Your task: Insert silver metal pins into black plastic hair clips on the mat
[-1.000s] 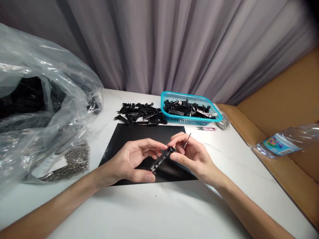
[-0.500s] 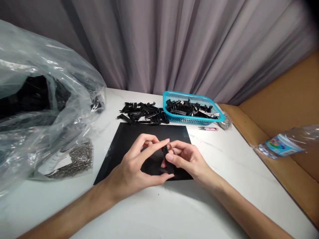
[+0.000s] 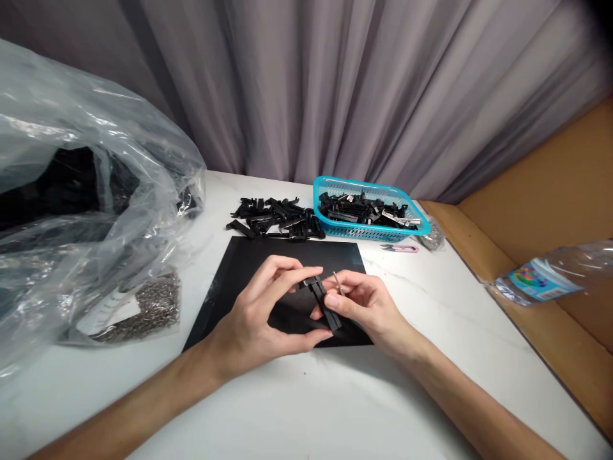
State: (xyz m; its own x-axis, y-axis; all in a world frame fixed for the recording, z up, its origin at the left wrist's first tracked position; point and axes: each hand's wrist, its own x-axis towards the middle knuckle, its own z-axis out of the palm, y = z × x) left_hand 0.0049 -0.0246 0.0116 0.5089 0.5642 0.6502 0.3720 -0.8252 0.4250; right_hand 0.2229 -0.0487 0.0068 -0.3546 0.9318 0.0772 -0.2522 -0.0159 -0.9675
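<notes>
Above the black mat point(image 3: 223, 281), my left hand point(image 3: 261, 313) grips a long black plastic part point(image 3: 323, 303) between its fingers at the upper end and its thumb at the lower end. The part is tilted, its lower end pointing to the right. My right hand point(image 3: 364, 300) pinches a thin metal pin point(image 3: 338, 281) that sticks up from its fingers close beside the part. The right fingertips also meet the black part's side. Whether the pin touches the part I cannot tell.
A pile of black plastic parts point(image 3: 278, 217) lies behind the mat, beside a blue basket point(image 3: 373, 233) of similar parts. Pink thread snips point(image 3: 401, 248) lie to its right. Left are a bag of metal pins point(image 3: 156, 300) and a large plastic bag point(image 3: 158, 134); right, a bottle point(image 3: 546, 278).
The black part has turned, so its long side now shows between my hands. The pin in my right hand stands slightly farther from it, to the right.
</notes>
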